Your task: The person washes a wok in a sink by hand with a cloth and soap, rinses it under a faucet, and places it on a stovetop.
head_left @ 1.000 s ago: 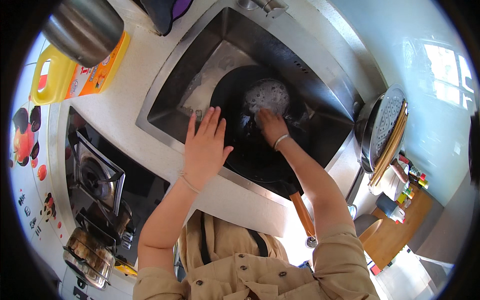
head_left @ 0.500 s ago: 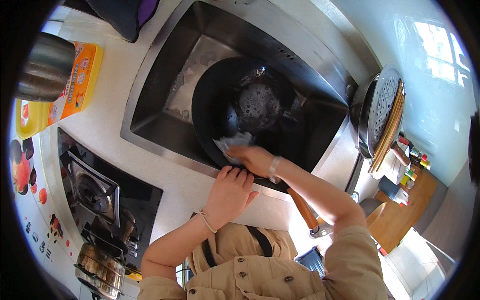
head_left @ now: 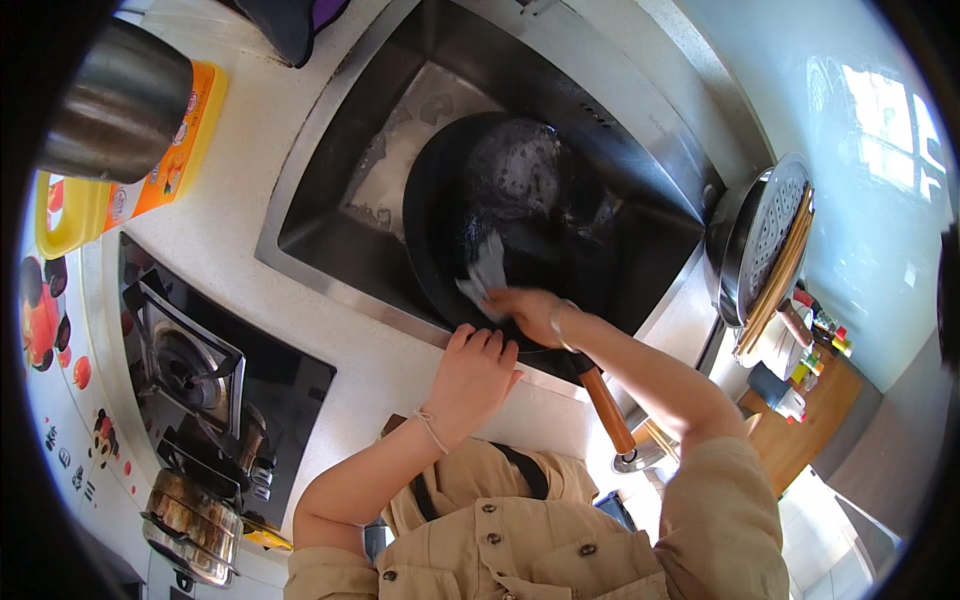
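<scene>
A dark wok (head_left: 437,215) sits tilted in the steel sink (head_left: 320,235), with soapy water pooled toward its far side. Its wooden handle (head_left: 607,412) sticks out over the near counter edge, below my right forearm. My right hand (head_left: 535,312) is closed on a pale, wet cloth (head_left: 487,264), which lies against the wok's inner near wall. To the left of it, my left hand (head_left: 470,375) curls its fingers over the near rim of the wok, thumb on the outer side. The fingertips of the right hand are slightly blurred.
At the left stand a gas hob (head_left: 190,360), a metal pot (head_left: 190,525), and a yellow-and-orange container (head_left: 190,150) beside a steel vessel (head_left: 120,105). Right of the sink, stacked pans with a perforated steel plate (head_left: 775,235) and chopsticks (head_left: 778,275) lean by the wall.
My right hand and the cloth have shifted slightly along the wok's inside. The soapy water has spread toward the far side. The whole view has moved a little.
</scene>
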Available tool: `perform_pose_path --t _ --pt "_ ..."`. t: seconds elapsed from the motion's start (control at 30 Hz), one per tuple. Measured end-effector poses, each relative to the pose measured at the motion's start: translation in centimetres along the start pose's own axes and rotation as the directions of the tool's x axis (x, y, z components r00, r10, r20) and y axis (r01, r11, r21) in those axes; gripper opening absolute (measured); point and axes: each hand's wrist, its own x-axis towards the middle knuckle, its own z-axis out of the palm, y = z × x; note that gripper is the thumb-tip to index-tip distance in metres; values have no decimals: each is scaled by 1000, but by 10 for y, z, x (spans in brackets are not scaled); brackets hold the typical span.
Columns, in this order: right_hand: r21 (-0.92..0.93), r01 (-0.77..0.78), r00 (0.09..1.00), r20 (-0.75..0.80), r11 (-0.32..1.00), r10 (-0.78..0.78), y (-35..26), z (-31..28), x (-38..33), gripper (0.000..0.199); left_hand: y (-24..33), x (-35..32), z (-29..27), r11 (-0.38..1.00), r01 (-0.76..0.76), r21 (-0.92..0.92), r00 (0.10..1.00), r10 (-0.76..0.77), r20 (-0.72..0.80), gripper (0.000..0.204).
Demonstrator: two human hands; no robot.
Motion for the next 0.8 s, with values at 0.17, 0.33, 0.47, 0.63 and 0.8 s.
perform_pose_path --t 0.17,0.33,0.47,0.63,0.8 --pt "-330 -96 993 -93 939 69 -4 8 11 48 3 2 -1 999 21 24 1000 -21 -5 34" --pt "-646 -258 949 -309 719 62 35 -56 64 47 3 2 2 999 21 49 1000 -20 -24 34" --pt "-397 -284 958 -82 873 275 52 -10 33 56 5 4 -1 999 26 47 1000 -26 1 33" --pt "-437 -206 972 -196 876 131 29 -13 35 58 7 3 -1 995 33 97 999 -33 -1 33" --pt "-383 -190 968 -229 904 107 18 -24 52 56 8 -1 9 994 37 100 999 -38 7 33"
